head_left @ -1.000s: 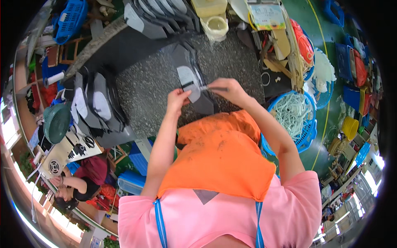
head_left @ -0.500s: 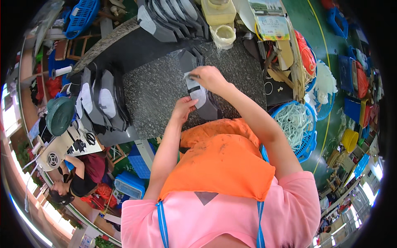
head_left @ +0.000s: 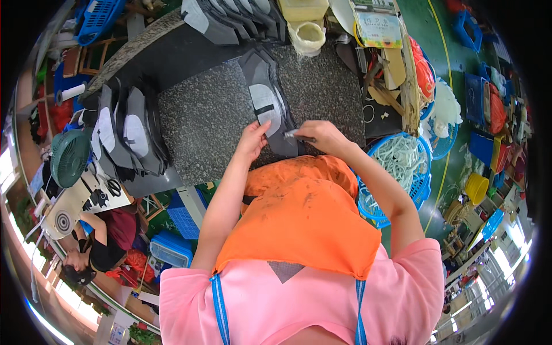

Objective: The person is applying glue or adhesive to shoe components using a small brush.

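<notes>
- Left hand: reaching forward, fingertips together on the pale patch (whether pinching, I cannot tell).
- Grey panels: stacked under that patch, running to the desk's near edge.
- Right hand: turned inward, fingers closed around a dark-handled tool.
- Blue basket: by the desk's right edge, heaped with pale strips.
- Whitish pot: far edge, contents unclear.

On the left, a green fan stands near scissors and a beige sewing machine, where a co-worker in a black top reaches in. On the right, a blue basket holds tangled pale strips; beyond are a white plastic bag, a red bag and a booklet. Farther right sits a yellow bucket.
</notes>
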Available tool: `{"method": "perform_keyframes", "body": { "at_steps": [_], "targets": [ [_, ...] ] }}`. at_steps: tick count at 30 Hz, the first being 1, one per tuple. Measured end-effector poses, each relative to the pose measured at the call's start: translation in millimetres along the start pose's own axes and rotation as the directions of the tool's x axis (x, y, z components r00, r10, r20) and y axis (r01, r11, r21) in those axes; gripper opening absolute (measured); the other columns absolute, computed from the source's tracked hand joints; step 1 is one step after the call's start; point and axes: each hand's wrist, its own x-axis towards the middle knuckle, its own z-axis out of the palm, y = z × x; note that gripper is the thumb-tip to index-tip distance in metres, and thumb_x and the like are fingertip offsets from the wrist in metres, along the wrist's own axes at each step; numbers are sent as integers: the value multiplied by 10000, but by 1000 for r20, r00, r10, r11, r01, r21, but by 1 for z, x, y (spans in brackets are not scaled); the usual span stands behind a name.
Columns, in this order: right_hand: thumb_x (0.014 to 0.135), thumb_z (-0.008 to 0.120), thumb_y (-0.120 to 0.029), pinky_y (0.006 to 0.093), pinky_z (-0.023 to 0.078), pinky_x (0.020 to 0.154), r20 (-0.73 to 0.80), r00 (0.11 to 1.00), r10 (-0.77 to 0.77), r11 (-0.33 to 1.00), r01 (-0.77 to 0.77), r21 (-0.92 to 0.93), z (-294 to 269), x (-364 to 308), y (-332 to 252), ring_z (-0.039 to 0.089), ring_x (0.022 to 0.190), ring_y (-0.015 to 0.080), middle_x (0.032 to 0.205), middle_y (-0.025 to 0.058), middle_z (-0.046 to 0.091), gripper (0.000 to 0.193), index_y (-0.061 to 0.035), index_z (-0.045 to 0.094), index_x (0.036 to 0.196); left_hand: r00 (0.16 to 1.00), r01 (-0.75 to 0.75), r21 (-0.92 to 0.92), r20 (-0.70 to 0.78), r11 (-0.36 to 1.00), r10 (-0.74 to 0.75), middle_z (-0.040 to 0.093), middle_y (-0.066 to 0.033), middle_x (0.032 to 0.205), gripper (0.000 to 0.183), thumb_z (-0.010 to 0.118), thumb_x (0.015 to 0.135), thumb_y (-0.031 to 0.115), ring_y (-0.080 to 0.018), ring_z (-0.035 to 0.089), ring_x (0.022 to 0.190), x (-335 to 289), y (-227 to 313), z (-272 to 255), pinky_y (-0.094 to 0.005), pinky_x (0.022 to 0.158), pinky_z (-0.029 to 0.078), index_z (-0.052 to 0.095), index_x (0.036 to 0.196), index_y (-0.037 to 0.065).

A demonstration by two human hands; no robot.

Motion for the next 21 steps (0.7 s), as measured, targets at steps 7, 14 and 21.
{"method": "perform_keyframes", "body": {
  "at_steps": [7, 14, 21],
  "targets": [
    [724, 568, -155, 427, 464, 632, -124, 983, 133, 991, -135, -4, -25, 37, -16, 574, 676, 344, 689, 173, 587, 141, -51, 629, 797, 987, -20, -258, 150, 966, 61, 600, -67, 1007, 228, 538, 860, 155, -173, 582, 919, -2, 7, -6, -298, 788, 474, 529, 1038, 12],
    [735, 576, -193, 433, 458, 678, -114, 924, 364, 923, -374, -87, -9, 46, -7, 570, 752, 366, 752, 192, 598, 173, -28, 605, 778, 767, -638, -130, -196, 759, 611, 541, -83, 1113, 361, 484, 860, 65, -191, 517, 1039, -77, 124, 11, -336, 911, 397, 407, 1211, 30],
    [755, 598, -140, 361, 459, 682, -699, 677, 231, 949, -316, 7, -76, 79, 12, 577, 797, 310, 864, 115, 607, 175, -72, 616, 915, 607, -769, -187, 86, 611, 790, 451, -49, 1222, 414, 483, 857, 39, -199, 425, 1135, -8, 249, -17, -369, 973, 315, 348, 1245, 94]
  ]
}}
